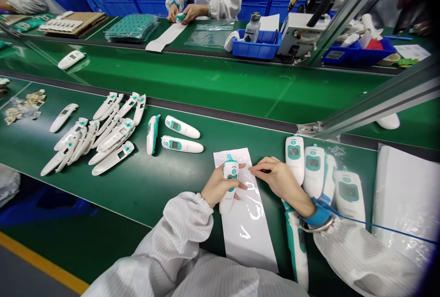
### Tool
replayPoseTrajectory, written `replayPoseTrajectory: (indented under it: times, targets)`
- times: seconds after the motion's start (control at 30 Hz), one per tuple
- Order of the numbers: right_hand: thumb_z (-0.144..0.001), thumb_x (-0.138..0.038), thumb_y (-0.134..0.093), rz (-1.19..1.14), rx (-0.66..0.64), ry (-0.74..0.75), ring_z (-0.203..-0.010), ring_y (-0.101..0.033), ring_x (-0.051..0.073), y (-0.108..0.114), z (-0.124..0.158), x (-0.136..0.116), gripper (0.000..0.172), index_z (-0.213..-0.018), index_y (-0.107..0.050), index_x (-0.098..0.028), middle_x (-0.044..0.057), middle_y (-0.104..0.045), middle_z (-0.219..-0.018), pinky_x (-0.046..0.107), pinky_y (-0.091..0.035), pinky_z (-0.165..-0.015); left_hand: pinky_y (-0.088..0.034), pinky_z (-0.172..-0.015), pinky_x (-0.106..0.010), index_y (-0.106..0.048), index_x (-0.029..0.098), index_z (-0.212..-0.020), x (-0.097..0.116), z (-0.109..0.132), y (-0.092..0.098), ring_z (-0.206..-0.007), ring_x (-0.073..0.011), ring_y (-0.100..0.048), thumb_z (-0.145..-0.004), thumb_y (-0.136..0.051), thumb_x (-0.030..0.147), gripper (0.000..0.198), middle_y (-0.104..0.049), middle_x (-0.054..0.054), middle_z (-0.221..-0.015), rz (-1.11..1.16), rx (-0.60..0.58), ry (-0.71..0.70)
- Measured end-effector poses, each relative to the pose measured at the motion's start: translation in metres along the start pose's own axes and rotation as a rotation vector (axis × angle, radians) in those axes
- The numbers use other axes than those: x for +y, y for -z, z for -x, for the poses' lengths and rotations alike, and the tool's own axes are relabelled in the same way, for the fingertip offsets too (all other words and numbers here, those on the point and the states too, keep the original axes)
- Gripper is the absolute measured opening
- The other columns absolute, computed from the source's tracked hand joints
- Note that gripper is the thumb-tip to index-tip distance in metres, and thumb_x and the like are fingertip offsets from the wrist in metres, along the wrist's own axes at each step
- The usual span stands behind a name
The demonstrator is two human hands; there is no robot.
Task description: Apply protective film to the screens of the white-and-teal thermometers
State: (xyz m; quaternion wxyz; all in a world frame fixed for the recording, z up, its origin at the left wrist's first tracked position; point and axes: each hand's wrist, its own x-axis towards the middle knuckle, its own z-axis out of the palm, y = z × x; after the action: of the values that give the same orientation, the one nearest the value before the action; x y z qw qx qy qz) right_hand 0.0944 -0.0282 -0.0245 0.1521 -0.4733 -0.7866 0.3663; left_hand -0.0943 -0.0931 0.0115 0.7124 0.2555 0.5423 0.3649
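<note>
The left hand (218, 186) is closed around a white-and-teal thermometer (231, 171), holding it with the display facing up, just above a glossy white sheet (245, 228). The right hand (280, 181) is curled, with thumb and forefinger pinched together over the sheet, just beside the thermometer. Whether they pinch a thin film cannot be told. A blue wrist strap (319, 214) circles the right wrist.

Right of the sheet, three more thermometers (314, 165) lie side by side on the green belt (113, 200), and another (297, 251) lies near the right forearm. A clear bag (405, 196) lies at the far right. Left of the hands, a loose cluster of thermometers (92, 139) lies on the belt. The print on their bodies is too small to read.

Across the belts, a co-worker's hands (185, 13) hold a small teal-and-white item. Nearby, a blue tray (256, 47) holds a bottle (252, 29).
</note>
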Motion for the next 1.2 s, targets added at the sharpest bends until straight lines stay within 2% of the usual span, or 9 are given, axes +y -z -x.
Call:
replayPoseTrajectory:
  times: [0.37, 0.63, 0.73, 0.83, 1.03, 1.2]
  targets:
    - [-0.087, -0.035, -0.058, 0.028, -0.028, 0.038, -0.080, -0.056, 0.021, -0.002, -0.001, 0.002, 0.019, -0.082, -0.076, -0.030, 0.002, -0.070, -0.083, 0.035, -0.043, -0.070, -0.054, -0.047, -0.028, -0.055, 0.008, -0.125, 0.003, -0.001, 0.001, -0.081, -0.0271, -0.067, -0.058, -0.053, 0.013, 0.067, -0.069, -0.008, -0.075, -0.013, -0.030, 0.013]
    - [-0.087, -0.030, -0.059, 0.046, -0.028, 0.084, -0.081, -0.056, 0.020, -0.001, 0.001, 0.002, 0.016, -0.081, -0.073, -0.028, 0.001, -0.069, -0.084, 0.035, -0.042, -0.073, -0.049, -0.042, -0.025, -0.063, 0.007, -0.107, 0.005, -0.002, -0.002, -0.068, -0.0228, -0.065, -0.055, -0.056, 0.011, 0.053, -0.067, -0.007, -0.070, -0.044, -0.041, 0.000]
    - [-0.085, -0.028, -0.063, 0.050, -0.009, 0.076, -0.082, -0.057, 0.020, 0.000, 0.003, 0.001, 0.009, -0.087, -0.071, -0.026, 0.002, -0.067, -0.085, 0.035, -0.043, -0.074, -0.048, -0.041, -0.024, -0.063, 0.008, -0.104, 0.004, -0.002, -0.002, -0.067, -0.0223, -0.065, -0.056, -0.056, 0.011, 0.049, -0.067, -0.007, -0.073, -0.047, -0.025, -0.006]
    - [-0.081, -0.029, -0.067, 0.069, 0.019, 0.061, -0.086, -0.057, 0.022, 0.000, 0.004, -0.001, 0.016, -0.096, -0.069, -0.026, 0.003, -0.064, -0.091, 0.036, -0.043, -0.075, -0.048, -0.042, -0.024, -0.063, 0.010, -0.103, 0.003, -0.001, -0.002, -0.069, -0.0223, -0.065, -0.057, -0.055, 0.013, 0.047, -0.066, -0.007, -0.074, -0.039, -0.017, -0.014]
    - [-0.081, -0.030, -0.066, 0.101, 0.009, 0.067, -0.086, -0.056, 0.021, -0.001, 0.003, -0.009, 0.006, -0.084, -0.070, -0.027, 0.003, -0.063, -0.093, 0.037, -0.041, -0.077, -0.050, -0.043, -0.027, -0.062, 0.010, -0.102, 0.001, -0.002, 0.000, -0.064, -0.0216, -0.065, -0.056, -0.054, 0.012, 0.047, -0.066, -0.005, -0.070, -0.009, -0.010, -0.017]
    - [-0.083, -0.028, -0.065, 0.105, -0.006, 0.076, -0.089, -0.056, 0.023, -0.001, 0.003, -0.012, 0.006, -0.078, -0.068, -0.026, 0.002, -0.065, -0.092, 0.038, -0.037, -0.077, -0.052, -0.045, -0.029, -0.062, 0.009, -0.101, 0.000, -0.002, 0.003, -0.059, -0.0216, -0.064, -0.055, -0.055, 0.012, 0.047, -0.065, -0.004, -0.060, 0.035, -0.001, -0.010]
